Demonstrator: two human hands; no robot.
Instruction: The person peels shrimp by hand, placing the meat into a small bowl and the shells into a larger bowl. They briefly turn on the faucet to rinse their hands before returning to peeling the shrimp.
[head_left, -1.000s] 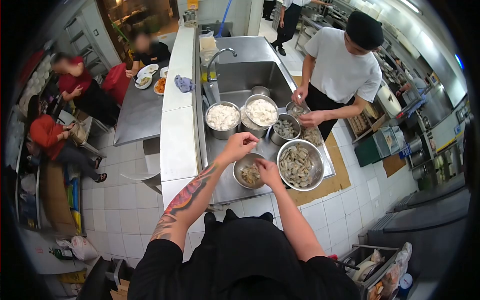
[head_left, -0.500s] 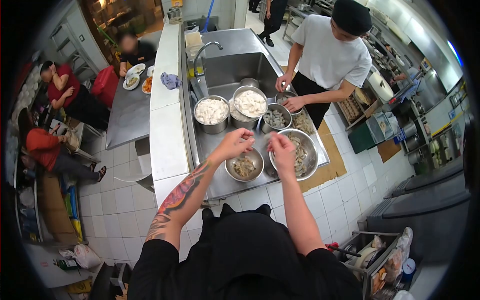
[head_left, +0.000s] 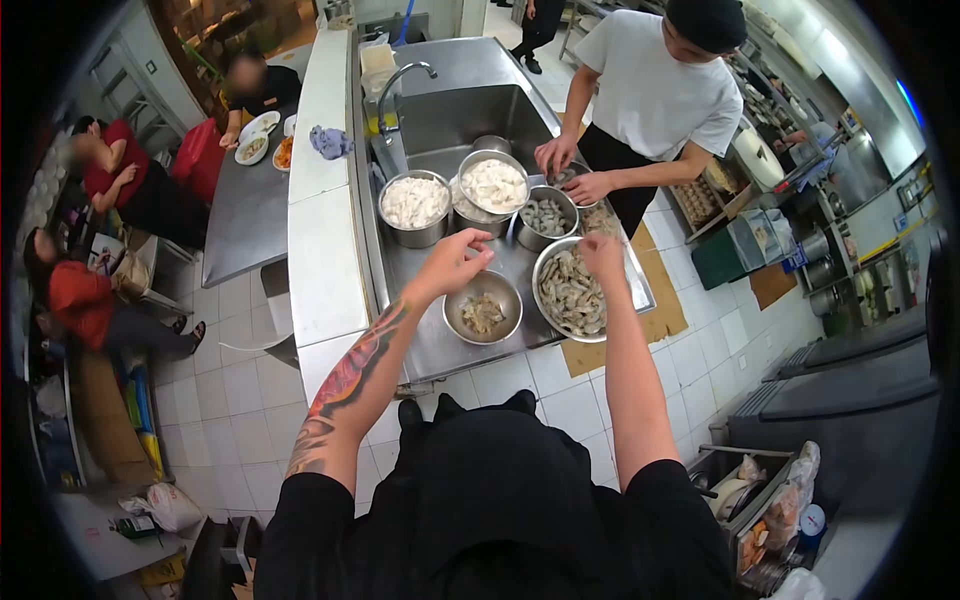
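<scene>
My left hand (head_left: 455,263) is above a small steel bowl (head_left: 452,325) that holds a little heap of shrimp shells and heads (head_left: 484,314). Its fingers are curled toward the thumb; whatever sits between them is too small to make out. At the upper right edge of a large steel bowl (head_left: 541,318), my right hand (head_left: 603,258) has its fingers bunched and pointing away, tips hidden. Whole grey shrimp (head_left: 572,295) fill that large bowl. Just behind it stands a steel pot (head_left: 546,240) of peeled grey shrimp (head_left: 545,215).
Two steel pots of white pieces (head_left: 416,203) (head_left: 494,185) stand before the sink (head_left: 470,130), under a curved faucet (head_left: 405,75). A co-worker in a white shirt (head_left: 655,95) works at a bowl opposite. A tiled ledge (head_left: 320,240) with a purple cloth (head_left: 330,142) runs along the left.
My right hand has moved up and right, from over the large bowl to its far edge, uncovering the shrimp. My left hand has shifted slightly left and up, away from my right.
</scene>
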